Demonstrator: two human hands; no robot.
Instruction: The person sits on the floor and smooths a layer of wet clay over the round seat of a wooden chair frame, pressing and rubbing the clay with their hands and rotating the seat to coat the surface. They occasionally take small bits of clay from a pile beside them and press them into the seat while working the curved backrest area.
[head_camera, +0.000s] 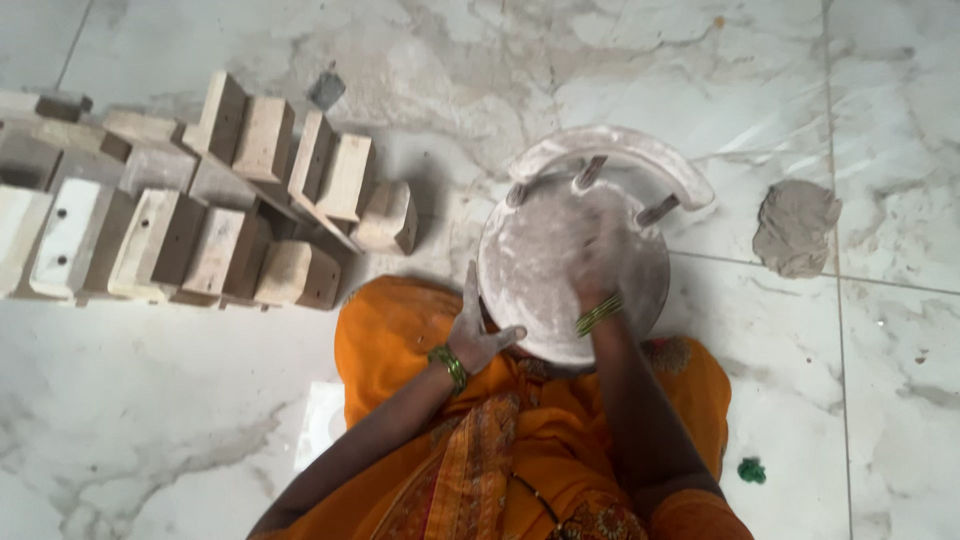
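Both our hands work the round, dust-white wooden stool (560, 270) on our lap: left hand (478, 335) fingers spread, bracing its rim; right hand (600, 255) flat and blurred on the seat. Stiff, probably dusty-slick; grip the rim.

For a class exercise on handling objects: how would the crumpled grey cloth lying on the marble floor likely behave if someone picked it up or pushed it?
The grey cloth lies in soft folds, so it would probably hang limp rather than hold its shape. It looks thin, so likely light. Pushed across the polished marble floor, it would probably slide or bunch, not roll.
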